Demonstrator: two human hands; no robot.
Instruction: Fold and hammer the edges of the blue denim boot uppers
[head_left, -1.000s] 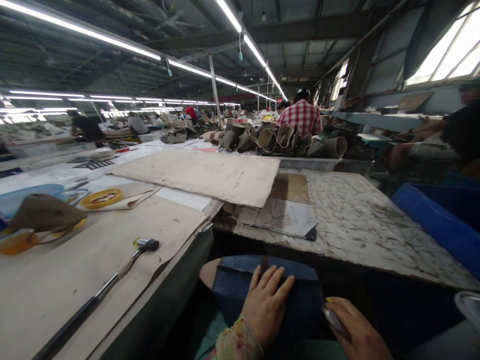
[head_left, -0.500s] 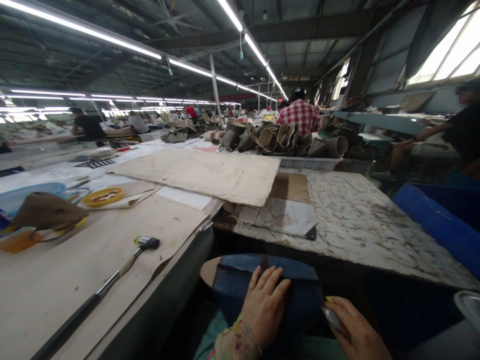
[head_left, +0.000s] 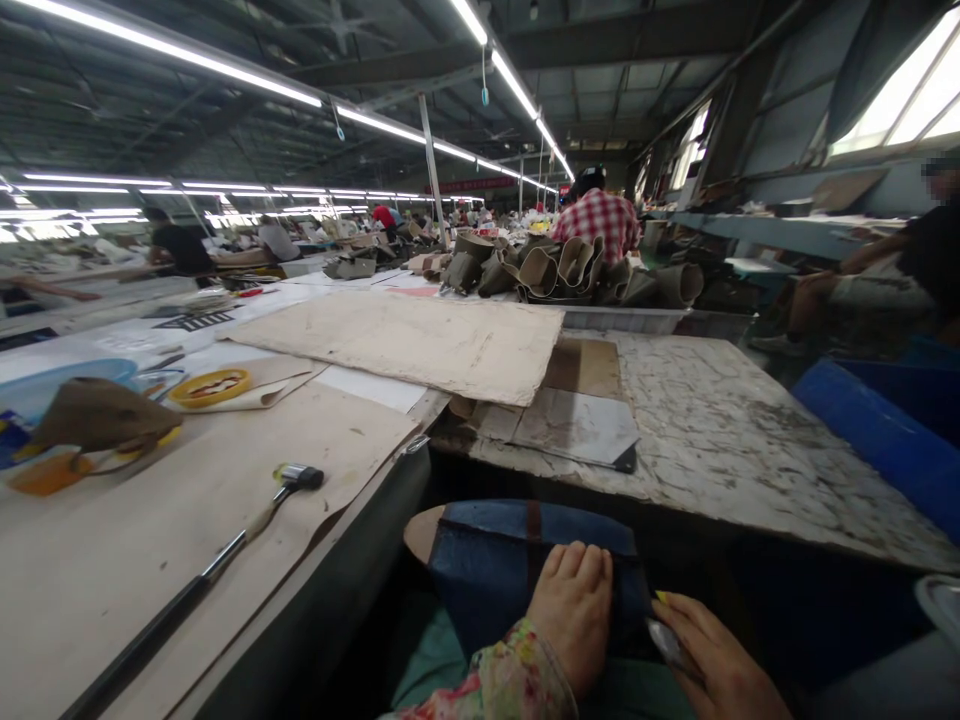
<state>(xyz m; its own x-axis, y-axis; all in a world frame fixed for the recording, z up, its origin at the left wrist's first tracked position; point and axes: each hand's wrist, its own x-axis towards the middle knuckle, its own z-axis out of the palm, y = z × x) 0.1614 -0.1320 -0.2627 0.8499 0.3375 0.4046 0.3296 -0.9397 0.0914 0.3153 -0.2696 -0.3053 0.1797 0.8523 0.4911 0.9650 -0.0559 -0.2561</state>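
A dark blue, rounded form [head_left: 480, 560] with a brown stripe and a tan end piece lies low in front of me, over my green-clad lap; it looks like a shoe or boot form, but I cannot tell for sure. My left hand [head_left: 574, 610], in a flowered sleeve, rests on its right part with fingers together and curled over it. Beside the form's right end, my right hand [head_left: 712, 650] is closed around a small silvery metal tool [head_left: 671, 640], its kind unclear. A bit of yellow shows at those fingertips.
On the left table lie a mallet [head_left: 296, 477], a yellow ring-shaped dish [head_left: 212, 388] and a brown leather-like piece [head_left: 105, 412]. Pale board [head_left: 405, 340] spans the tables. Brown curved pieces [head_left: 540, 270] fill a tray behind. A blue bin [head_left: 870, 430] stands right; co-workers sit farther off.
My left hand has slid right along the blue form, its spread fingers now drawn together and curled. More of the brown stripe shows. My right hand has hardly moved.
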